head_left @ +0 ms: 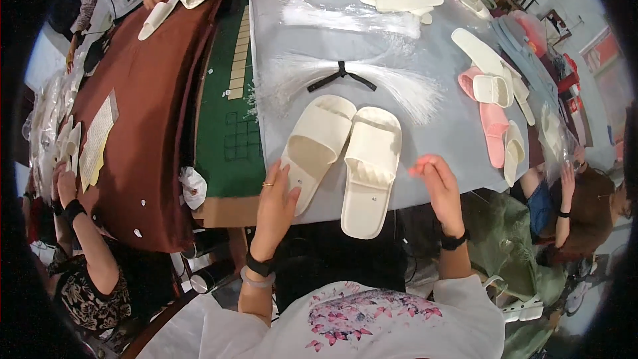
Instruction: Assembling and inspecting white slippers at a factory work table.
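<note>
Cream slippers lie side by side at the near edge of the table, which has a grey cover, and their toes point away from the person. The left slipper leans, with its toe close to the other toe and its heel out to the left. The right slipper is straighter, and its heel pokes out past the table edge. The left hand touches the side of the left slipper near its heel. I cannot tell if its fingers are pinching the slipper or just resting there. The right hand is up beside the right slipper, apart from it, with its fingers loose and a bit bent. Past the toes is a bunch of thin white strings with a black tie around its middle. More cream slippers sit at the far side, and pink slippers lie on the right.
</note>
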Available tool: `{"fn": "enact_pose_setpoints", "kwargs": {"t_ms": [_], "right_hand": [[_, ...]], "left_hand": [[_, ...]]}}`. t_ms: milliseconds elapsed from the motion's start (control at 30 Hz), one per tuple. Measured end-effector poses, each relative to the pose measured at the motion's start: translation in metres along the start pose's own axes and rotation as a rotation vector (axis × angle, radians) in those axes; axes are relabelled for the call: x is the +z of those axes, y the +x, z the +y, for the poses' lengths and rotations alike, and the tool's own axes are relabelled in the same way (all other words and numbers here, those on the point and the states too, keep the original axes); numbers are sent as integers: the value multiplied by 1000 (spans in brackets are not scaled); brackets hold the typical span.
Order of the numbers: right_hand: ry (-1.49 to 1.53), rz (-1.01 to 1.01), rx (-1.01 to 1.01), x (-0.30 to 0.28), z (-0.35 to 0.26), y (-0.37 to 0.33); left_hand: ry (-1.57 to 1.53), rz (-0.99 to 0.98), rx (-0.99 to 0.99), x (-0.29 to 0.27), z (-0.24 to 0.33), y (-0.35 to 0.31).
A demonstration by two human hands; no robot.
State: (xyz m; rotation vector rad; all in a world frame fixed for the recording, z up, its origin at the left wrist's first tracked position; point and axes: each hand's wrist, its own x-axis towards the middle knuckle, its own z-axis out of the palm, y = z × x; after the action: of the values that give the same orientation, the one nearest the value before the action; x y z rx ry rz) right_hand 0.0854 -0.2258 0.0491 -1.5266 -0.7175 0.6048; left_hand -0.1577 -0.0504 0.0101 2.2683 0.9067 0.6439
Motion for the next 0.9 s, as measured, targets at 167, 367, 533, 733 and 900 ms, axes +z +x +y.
{"fn": "enact_pose_setpoints", "kwargs": {"t_ms": [167, 367, 533, 733, 900], "right_hand": [[169, -51, 253, 9, -1, -37], [294, -224, 453, 26, 8, -52], [327, -861, 744, 36, -5, -52], [291, -1023, 778, 48, -7, -56], [85, -849, 637, 3, -11, -44]], "left_hand": [[236, -81, 51, 25, 14, -23], [222, -125, 114, 22, 61, -40], [-446, -292, -154, 16, 84, -41], [-1332, -412, -614, 17, 72, -28], [-1778, -255, -892, 7, 28, -15]]}}
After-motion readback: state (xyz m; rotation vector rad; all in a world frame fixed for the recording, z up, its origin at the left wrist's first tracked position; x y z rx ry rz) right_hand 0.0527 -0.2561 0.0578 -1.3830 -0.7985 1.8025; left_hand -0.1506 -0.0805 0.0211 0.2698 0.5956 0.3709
